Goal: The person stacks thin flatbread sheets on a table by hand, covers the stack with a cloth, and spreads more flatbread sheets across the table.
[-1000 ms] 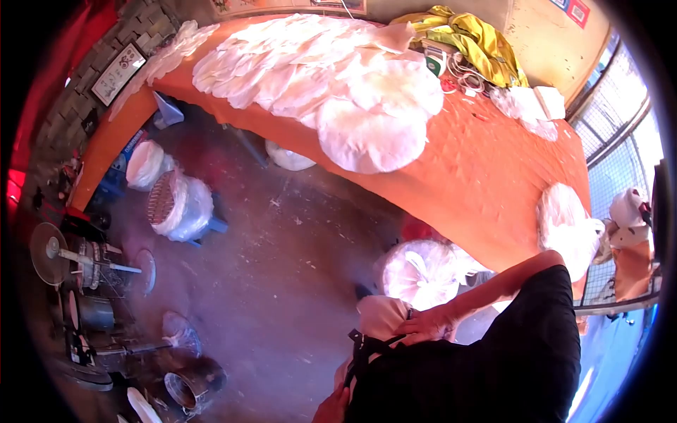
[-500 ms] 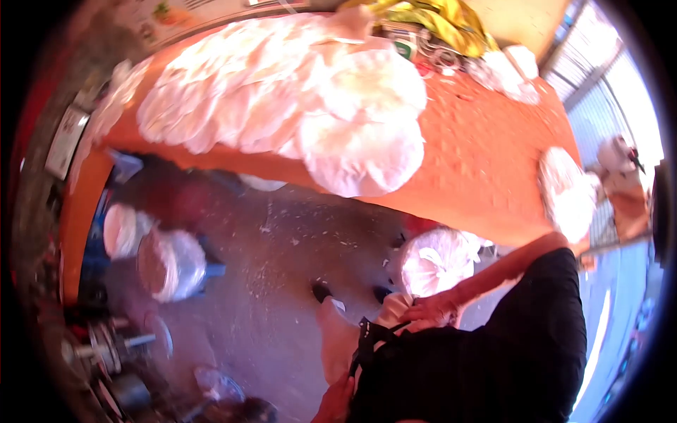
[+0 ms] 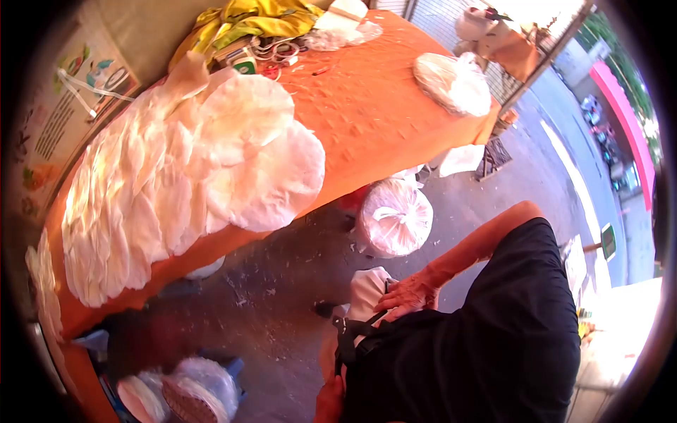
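Note:
At the waist, my right hand [image 3: 409, 295] has its fingers bent around a black strap [image 3: 345, 338] that crosses the front of the black shirt [image 3: 465, 345]. Low in the view, my left hand [image 3: 329, 400] is closed on the lower part of the same strap, partly cut off by the frame edge. Light-coloured trousers [image 3: 367, 292] show beside my right hand. Ahead, many thin, pale round sheets [image 3: 261, 169] overlap on an orange-covered table [image 3: 367, 92].
A plastic-wrapped round bundle [image 3: 395, 218] stands beside the table, and a bagged stack [image 3: 451, 83] lies on its right end. Wrapped bundles [image 3: 201, 391] sit at lower left. Yellow cloth [image 3: 261, 20] and cables lie at the back. Beyond the mesh is a road [image 3: 564, 141].
The view has swung to the right: the table and sheets have shifted left, and the road outside has come into view. Both hands remain at the strap.

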Tool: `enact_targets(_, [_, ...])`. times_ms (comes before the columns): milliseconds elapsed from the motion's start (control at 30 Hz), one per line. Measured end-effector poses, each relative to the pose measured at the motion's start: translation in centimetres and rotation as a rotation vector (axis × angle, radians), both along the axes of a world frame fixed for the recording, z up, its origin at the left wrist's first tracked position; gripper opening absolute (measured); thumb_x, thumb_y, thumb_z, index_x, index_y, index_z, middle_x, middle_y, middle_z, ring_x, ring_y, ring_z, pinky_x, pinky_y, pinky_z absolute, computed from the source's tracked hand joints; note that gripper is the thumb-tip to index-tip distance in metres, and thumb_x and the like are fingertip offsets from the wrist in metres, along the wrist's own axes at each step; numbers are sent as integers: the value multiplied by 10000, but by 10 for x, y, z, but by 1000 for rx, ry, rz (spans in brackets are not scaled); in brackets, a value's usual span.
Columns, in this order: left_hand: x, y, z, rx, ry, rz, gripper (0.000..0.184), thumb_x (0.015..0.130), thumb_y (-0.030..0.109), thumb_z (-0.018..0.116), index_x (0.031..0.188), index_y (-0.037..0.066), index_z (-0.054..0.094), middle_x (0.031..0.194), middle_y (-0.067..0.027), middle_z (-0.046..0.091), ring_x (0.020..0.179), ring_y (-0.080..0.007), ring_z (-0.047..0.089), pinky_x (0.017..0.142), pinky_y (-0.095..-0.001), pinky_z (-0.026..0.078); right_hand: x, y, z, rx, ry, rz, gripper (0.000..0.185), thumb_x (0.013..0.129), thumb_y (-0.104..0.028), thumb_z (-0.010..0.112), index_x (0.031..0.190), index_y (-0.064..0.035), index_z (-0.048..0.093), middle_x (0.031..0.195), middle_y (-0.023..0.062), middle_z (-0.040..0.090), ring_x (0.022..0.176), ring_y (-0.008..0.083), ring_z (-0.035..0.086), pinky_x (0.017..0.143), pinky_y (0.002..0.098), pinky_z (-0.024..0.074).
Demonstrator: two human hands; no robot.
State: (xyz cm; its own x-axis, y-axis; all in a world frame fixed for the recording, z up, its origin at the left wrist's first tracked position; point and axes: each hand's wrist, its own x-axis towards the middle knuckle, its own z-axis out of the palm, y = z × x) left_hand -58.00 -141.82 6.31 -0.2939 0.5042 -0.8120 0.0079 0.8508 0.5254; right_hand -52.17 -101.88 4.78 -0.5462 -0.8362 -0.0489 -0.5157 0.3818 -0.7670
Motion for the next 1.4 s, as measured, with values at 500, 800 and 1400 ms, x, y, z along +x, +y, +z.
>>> enact_targets(500, [-116,0,-8,348,185,-59,437,1078,321,341,1323,2,513,1047,-266,643,952,-449,608,805,-478,484,-56,-1,-13,20,51,-190,1178,563,-348,838,1541,-123,222,1440,295,370,1267,441,466,953,533,425])
enact_targets(800, [-166,22,-4,363,170,-47,406,1057,227,397,1371,-21,464,1221,-292,588,1046,-473,586,858,-473,484,-156,46,2,93,47,7,1224,544,-353,836,1569,-136,204,1430,293,385,1261,426,478,931,513,443])
enact_targets(1400, [-297,-19,-4,718,457,-498,764,817,153,663,1475,2,305,1378,-352,458,1083,-513,577,900,-507,507,-258,74,-40,-56,51,-2048,720,726,-345,846,1264,-5,510,944,164,628,802,287,632,734,393,523])
